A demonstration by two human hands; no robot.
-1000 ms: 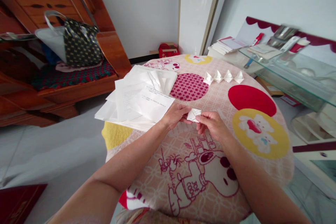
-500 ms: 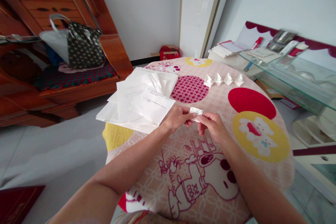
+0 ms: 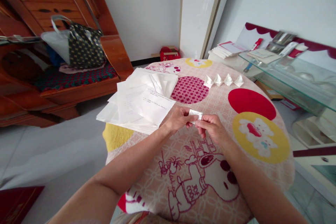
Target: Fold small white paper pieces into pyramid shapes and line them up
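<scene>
Over the middle of the table, a small folded piece of white paper (image 3: 195, 112) is pinched between my two hands. My left hand (image 3: 180, 118) is closed on its left side, the thumb lying across the front. My right hand (image 3: 212, 126) grips the lower right corner between thumb and fingers. Part of the paper is hidden by the fingertips. Beyond my right hand, several small pointed folded-paper shapes (image 3: 217, 79) stand in a row. Left of my hands lies a loose stack of paper sheets (image 3: 147, 101), some printed.
A patterned cloth (image 3: 207, 168) covers the round table. To the right, a glass shelf (image 3: 294, 73) holds metal bowls and papers close to the table's edge. A wooden seat (image 3: 112, 52) with a dark patterned bag (image 3: 85, 45) stands at the left.
Both hands keep hold of the folded paper and have shifted very slightly. The paper stack and the row of folded shapes stay where they were.
</scene>
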